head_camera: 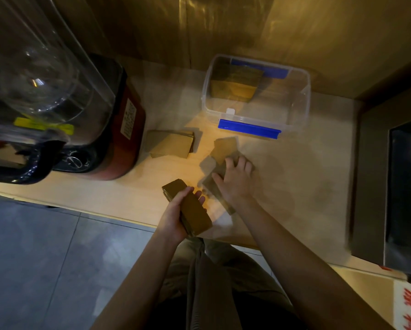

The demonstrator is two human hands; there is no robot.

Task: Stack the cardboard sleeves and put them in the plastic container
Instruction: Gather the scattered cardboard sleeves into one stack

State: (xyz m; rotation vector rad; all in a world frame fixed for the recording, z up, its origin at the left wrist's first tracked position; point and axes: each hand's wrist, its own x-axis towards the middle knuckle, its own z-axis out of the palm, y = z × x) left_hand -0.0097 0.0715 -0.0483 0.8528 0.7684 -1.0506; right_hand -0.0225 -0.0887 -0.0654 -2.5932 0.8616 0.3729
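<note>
My left hand (175, 215) grips a thick stack of brown cardboard sleeves (195, 215) above the counter's front edge. My right hand (235, 177) lies flat with spread fingers on several loose sleeves (223, 148) scattered on the counter. Another small pile of sleeves (171, 145) rests to the left of them. The clear plastic container (295, 120) with blue clips stands at the back, holding a stack of sleeves (235, 84) in its left half.
A large blender with a clear jar and red base (118, 129) stands at the left. A dark appliance (395, 191) fills the right side. A cardboard wall (199, 27) rises behind the wooden counter (306, 186). Grey floor lies below left.
</note>
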